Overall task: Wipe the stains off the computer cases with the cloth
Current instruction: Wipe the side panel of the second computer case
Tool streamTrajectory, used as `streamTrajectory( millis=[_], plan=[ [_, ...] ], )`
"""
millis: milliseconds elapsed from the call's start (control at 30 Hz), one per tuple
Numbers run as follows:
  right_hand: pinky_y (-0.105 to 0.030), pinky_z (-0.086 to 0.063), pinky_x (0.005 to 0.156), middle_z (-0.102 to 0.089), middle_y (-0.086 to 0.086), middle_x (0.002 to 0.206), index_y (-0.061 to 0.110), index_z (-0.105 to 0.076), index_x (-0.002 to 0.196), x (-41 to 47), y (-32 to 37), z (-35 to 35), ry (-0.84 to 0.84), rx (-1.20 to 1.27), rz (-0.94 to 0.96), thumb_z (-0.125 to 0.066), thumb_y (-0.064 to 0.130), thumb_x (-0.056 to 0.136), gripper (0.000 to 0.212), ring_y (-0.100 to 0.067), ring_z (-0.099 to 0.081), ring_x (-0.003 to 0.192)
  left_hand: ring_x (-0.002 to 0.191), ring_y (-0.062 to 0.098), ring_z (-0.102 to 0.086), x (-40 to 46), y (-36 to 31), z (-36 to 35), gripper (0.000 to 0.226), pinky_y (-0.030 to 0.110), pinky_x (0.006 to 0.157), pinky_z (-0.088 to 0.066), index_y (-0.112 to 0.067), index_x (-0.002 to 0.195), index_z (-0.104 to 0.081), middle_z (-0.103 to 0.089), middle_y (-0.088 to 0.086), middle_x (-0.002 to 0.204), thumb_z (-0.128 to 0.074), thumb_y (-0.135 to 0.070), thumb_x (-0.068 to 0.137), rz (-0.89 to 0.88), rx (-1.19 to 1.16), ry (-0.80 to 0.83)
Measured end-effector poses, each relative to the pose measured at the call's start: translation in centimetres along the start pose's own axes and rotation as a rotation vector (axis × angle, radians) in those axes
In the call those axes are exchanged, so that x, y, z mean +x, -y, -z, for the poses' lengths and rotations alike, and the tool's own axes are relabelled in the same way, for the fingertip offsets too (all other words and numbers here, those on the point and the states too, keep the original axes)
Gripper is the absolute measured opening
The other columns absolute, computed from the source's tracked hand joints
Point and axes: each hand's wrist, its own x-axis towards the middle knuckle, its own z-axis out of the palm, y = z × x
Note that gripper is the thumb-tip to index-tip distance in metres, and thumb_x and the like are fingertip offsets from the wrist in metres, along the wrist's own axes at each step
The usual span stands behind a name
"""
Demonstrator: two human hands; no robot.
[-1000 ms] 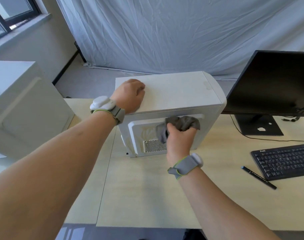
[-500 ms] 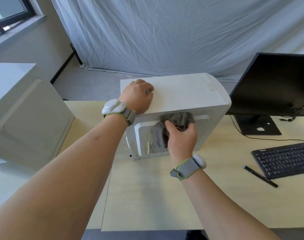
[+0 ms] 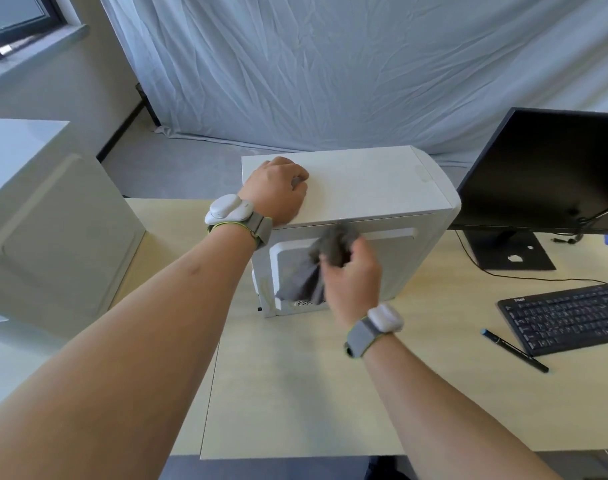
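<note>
A white computer case (image 3: 365,188) stands upright on the wooden desk (image 3: 295,393), its side panel facing me. My left hand (image 3: 278,192) rests on the case's top near the left corner, fingers curled under. My right hand (image 3: 353,275) grips a grey cloth (image 3: 316,268) and presses it against the upper part of the side panel; part of the cloth hangs down to the left over the vent grille. A second white computer case (image 3: 46,216) stands at the left, apart from both hands.
A black monitor (image 3: 552,168) on its stand sits to the right of the case. A black keyboard (image 3: 569,317) and a black pen (image 3: 514,349) lie at the right. A white cloth backdrop (image 3: 330,64) hangs behind. The desk's front edge runs below my arms.
My right hand has slid the cloth along the side panel, first leftward then slightly up and right; the cloth now trails lower left. My left hand stays on the case top.
</note>
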Motion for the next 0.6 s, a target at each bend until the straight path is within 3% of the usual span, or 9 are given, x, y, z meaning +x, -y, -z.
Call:
streamTrajectory(
  millis=[133, 200, 267, 333, 367, 433, 467, 533, 600],
  plan=[
    [-0.019, -0.048, 0.076, -0.065, -0.005, 0.098, 0.018, -0.059, 0.107, 2.3, -0.6, 3.9, -0.217, 0.146, -0.193, -0.066, 0.003, 0.085, 0.027, -0.018, -0.064, 0.091, 0.121, 0.024, -0.052, 0.3, -0.7, 0.0, 0.030, 0.036, 0.101, -0.045, -0.025, 0.118, -0.071, -0.061, -0.001, 0.129, -0.051, -0.027, 0.095, 0.002, 0.004, -0.008],
    [-0.006, -0.046, 0.064, -0.061, -0.009, 0.091, 0.011, -0.057, 0.113, 1.8, 0.5, 3.4, -0.270, 0.284, -0.250, -0.061, -0.006, 0.090, 0.029, 0.001, -0.061, 0.076, 0.120, 0.025, -0.052, 0.2, -0.7, 0.0, 0.030, 0.039, 0.100, -0.046, -0.026, 0.116, -0.071, -0.061, -0.001, 0.128, -0.050, -0.027, 0.094, 0.012, 0.010, -0.015],
    [-0.005, -0.047, 0.069, -0.066, 0.003, 0.095, 0.017, -0.058, 0.117, 1.0, 1.9, 1.5, -0.242, 0.346, -0.240, -0.064, -0.005, 0.089, 0.036, 0.010, -0.065, 0.079, 0.119, 0.025, -0.052, 0.0, -0.9, 0.0, 0.030, 0.040, 0.099, -0.047, -0.026, 0.115, -0.071, -0.061, -0.001, 0.127, -0.050, -0.027, 0.094, 0.014, 0.019, -0.014],
    [-0.025, -0.054, 0.080, -0.071, 0.005, 0.097, 0.025, -0.066, 0.109, -0.2, 2.7, -0.9, -0.158, 0.292, -0.129, -0.071, 0.006, 0.084, 0.032, -0.011, -0.069, 0.090, 0.119, 0.025, -0.052, 0.0, -0.9, 0.1, 0.030, 0.040, 0.100, -0.046, -0.025, 0.116, -0.071, -0.061, -0.001, 0.127, -0.050, -0.026, 0.093, 0.010, 0.016, -0.015],
    [-0.030, -0.053, 0.075, -0.070, 0.004, 0.091, 0.023, -0.067, 0.098, -0.7, 2.9, -2.2, -0.108, 0.243, -0.067, -0.071, 0.009, 0.084, 0.021, -0.016, -0.067, 0.085, 0.120, 0.025, -0.052, 0.0, -0.8, 0.1, 0.030, 0.040, 0.101, -0.045, -0.025, 0.116, -0.071, -0.061, 0.000, 0.127, -0.051, -0.026, 0.094, 0.008, 0.013, -0.015],
    [-0.026, -0.041, 0.060, -0.064, 0.000, 0.084, 0.015, -0.064, 0.083, -1.7, 3.7, -3.8, -0.050, 0.050, 0.140, -0.061, 0.010, 0.084, 0.006, -0.021, -0.058, 0.075, 0.121, 0.025, -0.052, 0.0, -0.9, 0.1, 0.030, 0.036, 0.104, -0.043, -0.024, 0.116, -0.072, -0.062, 0.000, 0.128, -0.053, -0.026, 0.094, 0.003, -0.003, -0.012],
    [-0.026, -0.036, 0.055, -0.061, -0.004, 0.083, 0.013, -0.062, 0.080, -2.2, 4.2, -4.1, 0.009, -0.058, 0.280, -0.052, 0.011, 0.080, 0.010, -0.025, -0.055, 0.073, 0.122, 0.025, -0.052, 0.0, -0.7, 0.3, 0.029, 0.035, 0.104, -0.042, -0.024, 0.117, -0.072, -0.062, -0.001, 0.129, -0.054, -0.026, 0.094, 0.002, -0.013, -0.016],
    [-0.030, -0.038, 0.047, -0.059, -0.009, 0.083, 0.009, -0.062, 0.078, -2.4, 3.2, -4.0, 0.131, -0.238, 0.538, -0.042, 0.015, 0.074, 0.021, -0.031, -0.055, 0.072, 0.123, 0.023, -0.052, 0.0, -0.8, 0.1, 0.029, 0.031, 0.105, -0.041, -0.024, 0.118, -0.072, -0.062, -0.002, 0.130, -0.055, -0.026, 0.095, -0.005, -0.018, -0.017],
    [-0.033, -0.043, 0.044, -0.058, -0.008, 0.083, 0.010, -0.063, 0.079, -1.8, 1.1, -3.2, 0.163, -0.274, 0.575, -0.042, 0.012, 0.072, 0.023, -0.033, -0.055, 0.073, 0.124, 0.022, -0.052, 0.0, -0.7, 0.2, 0.030, 0.028, 0.104, -0.039, -0.024, 0.119, -0.072, -0.061, -0.002, 0.132, -0.055, -0.027, 0.096, -0.003, -0.019, -0.016]
  ],
)
